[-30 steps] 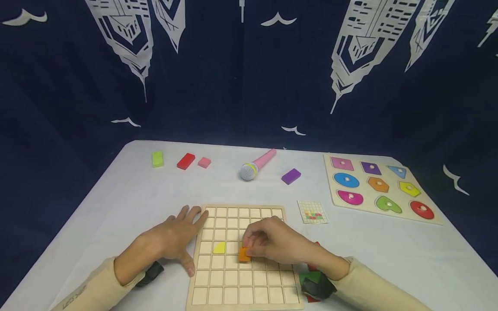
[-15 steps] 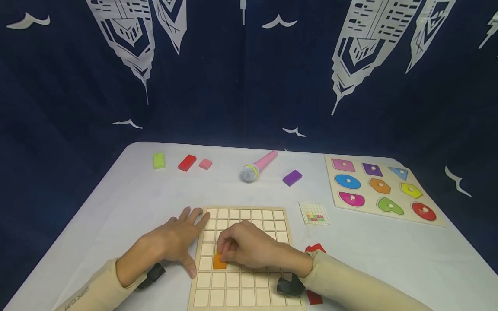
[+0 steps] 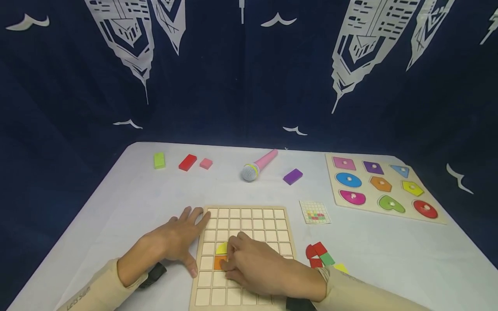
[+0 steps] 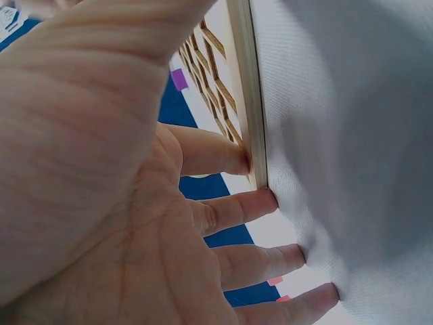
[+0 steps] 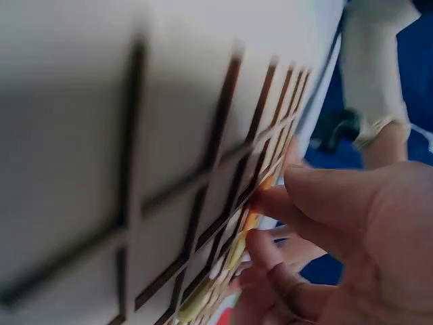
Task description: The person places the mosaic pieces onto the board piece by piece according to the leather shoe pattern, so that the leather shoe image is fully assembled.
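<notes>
The right hand rests on the grid board, fingertips pinching the orange tile lying in a cell directly below the yellow tile. The left hand lies flat, fingers spread, against the board's left edge. Loose tiles lie on the tabletop just right; a pattern card, toy microphone and shape puzzle lie beyond.

pink microphone | shape puzzle | purple block | perhaps a pattern card
</notes>
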`<state>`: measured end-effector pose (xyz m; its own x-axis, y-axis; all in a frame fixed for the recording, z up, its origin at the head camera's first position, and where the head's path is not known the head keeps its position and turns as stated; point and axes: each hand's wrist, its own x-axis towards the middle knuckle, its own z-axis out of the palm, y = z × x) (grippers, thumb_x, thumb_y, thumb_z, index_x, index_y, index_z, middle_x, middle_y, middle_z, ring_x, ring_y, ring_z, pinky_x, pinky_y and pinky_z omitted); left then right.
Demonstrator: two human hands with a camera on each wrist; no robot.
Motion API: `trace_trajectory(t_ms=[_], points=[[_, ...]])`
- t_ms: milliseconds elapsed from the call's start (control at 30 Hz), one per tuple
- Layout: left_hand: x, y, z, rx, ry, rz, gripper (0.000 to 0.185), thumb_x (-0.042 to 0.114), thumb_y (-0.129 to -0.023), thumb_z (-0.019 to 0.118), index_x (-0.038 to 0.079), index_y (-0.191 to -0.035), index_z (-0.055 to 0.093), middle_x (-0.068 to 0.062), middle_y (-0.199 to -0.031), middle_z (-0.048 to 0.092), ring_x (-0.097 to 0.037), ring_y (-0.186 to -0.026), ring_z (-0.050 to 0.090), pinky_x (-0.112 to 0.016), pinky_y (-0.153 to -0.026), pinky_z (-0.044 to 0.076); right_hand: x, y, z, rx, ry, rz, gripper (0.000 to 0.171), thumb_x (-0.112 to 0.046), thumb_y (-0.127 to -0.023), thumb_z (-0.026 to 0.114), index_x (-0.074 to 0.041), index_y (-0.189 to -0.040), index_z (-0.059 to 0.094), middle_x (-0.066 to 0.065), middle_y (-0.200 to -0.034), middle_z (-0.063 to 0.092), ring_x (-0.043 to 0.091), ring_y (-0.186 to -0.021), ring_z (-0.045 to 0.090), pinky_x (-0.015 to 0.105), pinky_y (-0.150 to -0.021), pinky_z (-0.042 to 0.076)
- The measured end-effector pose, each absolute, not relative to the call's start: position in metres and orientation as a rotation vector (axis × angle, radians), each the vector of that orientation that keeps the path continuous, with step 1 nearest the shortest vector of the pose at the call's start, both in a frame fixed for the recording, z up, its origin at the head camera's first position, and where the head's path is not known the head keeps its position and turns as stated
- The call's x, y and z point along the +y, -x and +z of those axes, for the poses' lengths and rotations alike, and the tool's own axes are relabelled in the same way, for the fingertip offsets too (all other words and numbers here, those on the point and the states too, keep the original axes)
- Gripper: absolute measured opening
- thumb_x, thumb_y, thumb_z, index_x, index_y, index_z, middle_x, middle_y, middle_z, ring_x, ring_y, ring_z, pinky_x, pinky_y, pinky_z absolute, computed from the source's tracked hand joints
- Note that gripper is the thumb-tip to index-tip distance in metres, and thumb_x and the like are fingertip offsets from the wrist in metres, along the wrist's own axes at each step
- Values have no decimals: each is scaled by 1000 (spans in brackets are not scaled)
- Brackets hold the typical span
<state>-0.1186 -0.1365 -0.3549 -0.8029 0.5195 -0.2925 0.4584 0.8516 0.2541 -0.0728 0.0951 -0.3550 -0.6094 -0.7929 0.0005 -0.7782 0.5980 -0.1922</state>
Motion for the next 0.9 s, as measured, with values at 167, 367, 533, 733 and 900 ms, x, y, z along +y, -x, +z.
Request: trace_trajectory(t_ms=[167,367,533,733,900], points=[[-136,119,-355,2681,-728,246,140,51,-44,93,-1,-155,26,-23,-157,26,-55,-146,20,-69,-107,32,124,54,-355,2721,1376,-306,29,-36,-101,58,-28,-126,70,-8,-123,56,9,-109,45,23,-92,46],[-137,119,-358,2679,-734,253,140,50,-43,94,-2,-155,28,-23,-156,27,-54,-145,23,-69,-105,34,179,56,-353,2608,1094,-726,36,-46,-97,62,-29,-129,67,-17,-121,59,3,-111,51,26,-93,50],[-136,119,-360,2677,-747,262,140,51,-43,94,-2,-155,28,-22,-155,28,-53,-145,24,-69,-105,34,236,65,-354,2516,910,-917,38,-43,-89,73,-31,-125,68,-14,-118,66,8,-100,58,25,-86,50],[-136,120,-358,2677,-727,277,140,49,-43,94,-2,-155,27,-22,-156,28,-52,-145,23,-69,-106,33,314,80,-363,2294,761,-1156,28,-17,-91,73,-18,-119,72,1,-120,65,8,-111,54,28,-88,46],[-137,121,-358,2670,-725,286,140,48,-43,95,-2,-155,27,-21,-156,28,-52,-145,22,-69,-106,32,355,92,-372,2150,612,-1216,25,-5,-92,67,-8,-116,74,9,-120,60,5,-118,46,43,-99,39]])
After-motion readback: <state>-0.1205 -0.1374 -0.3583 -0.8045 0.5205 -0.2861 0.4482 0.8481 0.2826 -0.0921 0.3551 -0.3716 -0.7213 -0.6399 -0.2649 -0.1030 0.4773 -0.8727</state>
